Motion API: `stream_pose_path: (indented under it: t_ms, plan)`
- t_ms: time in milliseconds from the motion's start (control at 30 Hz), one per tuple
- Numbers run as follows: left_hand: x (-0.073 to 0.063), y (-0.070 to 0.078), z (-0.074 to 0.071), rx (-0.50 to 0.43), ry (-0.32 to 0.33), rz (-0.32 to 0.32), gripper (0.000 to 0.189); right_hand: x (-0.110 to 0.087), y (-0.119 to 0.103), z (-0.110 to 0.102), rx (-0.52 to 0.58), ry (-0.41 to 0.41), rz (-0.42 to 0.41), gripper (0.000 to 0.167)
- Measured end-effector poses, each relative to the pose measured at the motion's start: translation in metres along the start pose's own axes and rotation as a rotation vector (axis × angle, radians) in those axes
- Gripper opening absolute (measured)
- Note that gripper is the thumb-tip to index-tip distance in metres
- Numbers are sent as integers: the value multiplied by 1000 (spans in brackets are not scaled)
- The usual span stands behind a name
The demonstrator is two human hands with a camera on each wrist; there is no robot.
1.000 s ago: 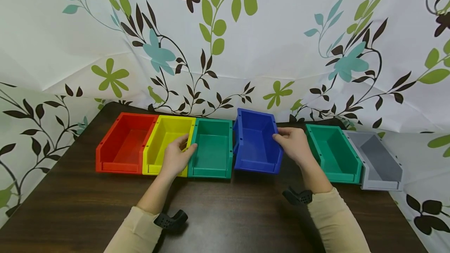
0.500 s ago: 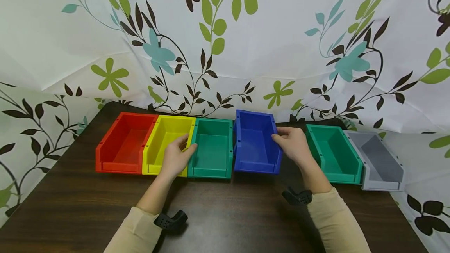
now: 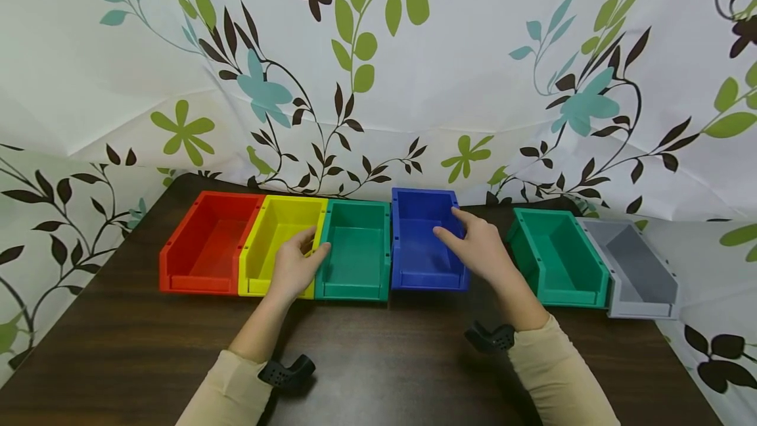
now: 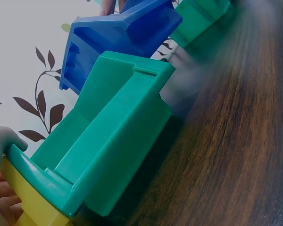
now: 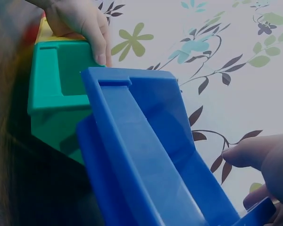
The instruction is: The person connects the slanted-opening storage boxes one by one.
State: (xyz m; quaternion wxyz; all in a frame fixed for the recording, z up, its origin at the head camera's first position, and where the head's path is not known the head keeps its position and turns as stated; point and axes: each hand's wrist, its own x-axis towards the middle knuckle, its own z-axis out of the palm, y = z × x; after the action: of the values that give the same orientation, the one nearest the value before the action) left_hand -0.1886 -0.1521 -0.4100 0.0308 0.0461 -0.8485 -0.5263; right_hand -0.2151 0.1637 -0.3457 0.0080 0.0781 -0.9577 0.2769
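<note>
My left hand (image 3: 294,265) pinches the adjoining walls of a yellow plastic storage bin (image 3: 286,215) and a green bin (image 3: 356,268). In the left wrist view its thumb (image 4: 12,138) lies over the green rim, with fingers on the yellow side. A blue bin (image 3: 421,222) stands to the right, its left wall close along the green one. Over the blue bin's right wall is my right hand (image 3: 481,248), thumb and index finger spread apart. The right wrist view shows one finger (image 5: 247,153) held off the blue bin; the other fingers are partly hidden behind its rim.
A red bin (image 3: 207,242) adjoins the yellow one at the left end. Past a gap to the right stand another green bin (image 3: 550,248) and a grey bin (image 3: 641,268). The dark wooden table (image 3: 378,360) backs onto a leaf-patterned white sheet (image 3: 461,71).
The blue bin has turned straighter and shifted slightly left toward the green bin. My right hand has loosened from its right wall and moved left over it. The left hand stays put.
</note>
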Motion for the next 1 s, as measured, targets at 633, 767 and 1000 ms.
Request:
stream_pose_path:
  t_ms: [633,767,1000]
  plan:
    - [-2,1,1,8,11,16,55,14,-33,-1,-5,-71,-445,44]
    - [-1,1,1,7,19,19,55,17,-46,5,-14,-133,-476,44]
    - [-2,3,0,1,13,22,56,23,-52,13,-67,-202,-430,50]
